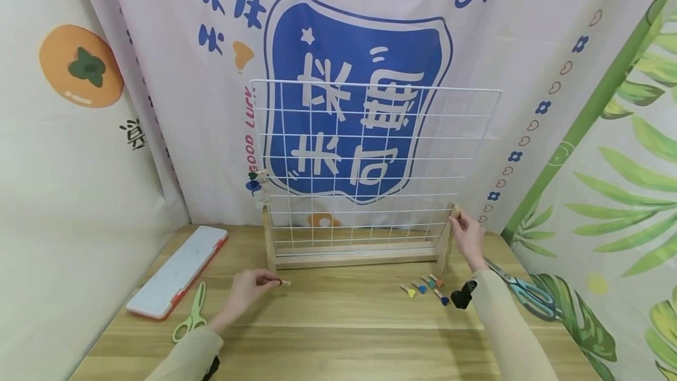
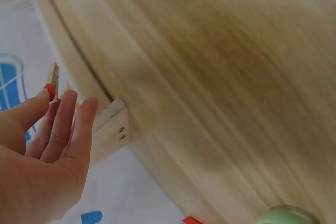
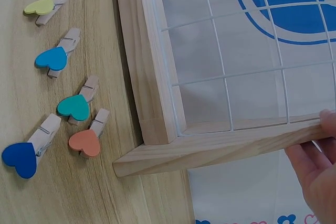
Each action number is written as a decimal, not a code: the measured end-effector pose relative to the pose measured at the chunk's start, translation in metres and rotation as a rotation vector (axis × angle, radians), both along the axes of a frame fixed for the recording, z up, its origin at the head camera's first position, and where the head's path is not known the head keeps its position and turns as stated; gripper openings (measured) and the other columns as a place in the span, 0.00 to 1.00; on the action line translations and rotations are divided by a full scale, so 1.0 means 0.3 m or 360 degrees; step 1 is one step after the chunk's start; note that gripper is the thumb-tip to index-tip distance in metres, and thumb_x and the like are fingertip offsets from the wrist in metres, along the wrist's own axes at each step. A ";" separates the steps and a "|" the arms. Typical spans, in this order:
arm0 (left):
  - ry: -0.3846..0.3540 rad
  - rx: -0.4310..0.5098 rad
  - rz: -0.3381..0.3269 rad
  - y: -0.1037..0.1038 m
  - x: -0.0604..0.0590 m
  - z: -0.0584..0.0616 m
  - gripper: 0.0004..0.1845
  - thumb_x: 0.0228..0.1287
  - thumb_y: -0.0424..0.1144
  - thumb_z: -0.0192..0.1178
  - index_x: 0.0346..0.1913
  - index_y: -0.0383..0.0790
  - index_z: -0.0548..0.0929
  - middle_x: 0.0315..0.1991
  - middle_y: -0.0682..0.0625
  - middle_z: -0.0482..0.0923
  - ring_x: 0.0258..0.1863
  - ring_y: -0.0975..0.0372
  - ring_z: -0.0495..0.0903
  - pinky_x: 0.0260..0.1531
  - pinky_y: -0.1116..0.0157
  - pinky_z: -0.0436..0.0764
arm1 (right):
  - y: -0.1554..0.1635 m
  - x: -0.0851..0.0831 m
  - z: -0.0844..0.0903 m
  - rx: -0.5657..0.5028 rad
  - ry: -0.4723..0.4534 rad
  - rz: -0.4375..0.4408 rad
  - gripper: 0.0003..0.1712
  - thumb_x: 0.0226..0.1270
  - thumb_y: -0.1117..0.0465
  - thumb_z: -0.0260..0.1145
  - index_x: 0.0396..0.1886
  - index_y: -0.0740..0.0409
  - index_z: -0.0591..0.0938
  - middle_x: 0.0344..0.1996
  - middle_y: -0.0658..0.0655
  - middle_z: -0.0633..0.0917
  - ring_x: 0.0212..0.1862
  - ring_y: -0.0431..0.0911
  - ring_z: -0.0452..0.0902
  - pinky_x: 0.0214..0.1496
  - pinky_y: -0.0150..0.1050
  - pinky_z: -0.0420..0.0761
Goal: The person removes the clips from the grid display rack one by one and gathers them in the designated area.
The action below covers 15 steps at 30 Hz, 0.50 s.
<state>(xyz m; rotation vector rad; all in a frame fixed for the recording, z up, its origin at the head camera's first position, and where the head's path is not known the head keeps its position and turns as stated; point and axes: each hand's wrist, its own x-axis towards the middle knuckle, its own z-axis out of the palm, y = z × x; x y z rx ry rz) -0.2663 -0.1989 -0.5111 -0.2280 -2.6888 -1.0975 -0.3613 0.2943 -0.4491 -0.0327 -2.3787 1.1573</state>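
My left hand [image 1: 246, 288] pinches a small wooden clothespin [image 2: 54, 74] with a red decoration between thumb and fingers, low over the table in front of the stand's left foot. With my right hand [image 1: 468, 235] I grip the right upright of a wooden stand [image 1: 359, 262], near its top. A white wire grid panel [image 1: 370, 85] rises from this stand. Clothespins with green and blue hearts [image 1: 253, 185] are clipped on the grid's left edge. Several heart clothespins lie before the right foot, among them a yellow one [image 3: 39, 7], an orange one [image 3: 84, 143] and a dark blue one [image 3: 20, 159].
A white case with a red edge [image 1: 177, 272] lies at the table's left, beside light green scissors [image 1: 193, 316]. Blue-grey scissors [image 1: 529, 294] lie at the right, partly behind my right forearm. A printed curtain [image 1: 211, 134] hangs behind the wooden table [image 1: 328, 340].
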 end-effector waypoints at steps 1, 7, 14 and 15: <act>0.0007 -0.0019 0.0005 0.006 -0.001 -0.006 0.03 0.51 0.38 0.69 0.27 0.42 0.86 0.28 0.50 0.87 0.26 0.65 0.83 0.28 0.74 0.77 | 0.001 -0.001 0.000 -0.0003 0.0002 -0.0001 0.17 0.70 0.60 0.55 0.53 0.66 0.77 0.52 0.69 0.80 0.55 0.60 0.77 0.54 0.51 0.77; 0.0016 -0.0080 0.0022 0.040 -0.002 -0.027 0.02 0.48 0.32 0.69 0.24 0.40 0.86 0.24 0.50 0.85 0.22 0.67 0.80 0.25 0.74 0.76 | 0.004 -0.004 -0.003 -0.0006 0.0009 0.0001 0.17 0.70 0.60 0.56 0.52 0.66 0.77 0.52 0.69 0.81 0.55 0.60 0.77 0.54 0.50 0.78; 0.0046 -0.0204 -0.0006 0.061 -0.001 -0.035 0.03 0.47 0.31 0.70 0.23 0.41 0.86 0.22 0.51 0.85 0.22 0.66 0.79 0.24 0.73 0.76 | 0.004 0.004 0.001 0.0017 0.0025 0.0004 0.16 0.70 0.61 0.56 0.52 0.65 0.77 0.51 0.69 0.81 0.54 0.61 0.78 0.52 0.51 0.78; 0.0054 -0.0227 -0.0006 0.062 0.000 -0.034 0.03 0.46 0.31 0.70 0.23 0.41 0.86 0.22 0.51 0.85 0.22 0.66 0.79 0.24 0.72 0.75 | 0.004 0.004 0.002 0.0015 0.0026 0.0007 0.16 0.70 0.61 0.56 0.52 0.66 0.77 0.52 0.69 0.80 0.55 0.61 0.77 0.52 0.51 0.78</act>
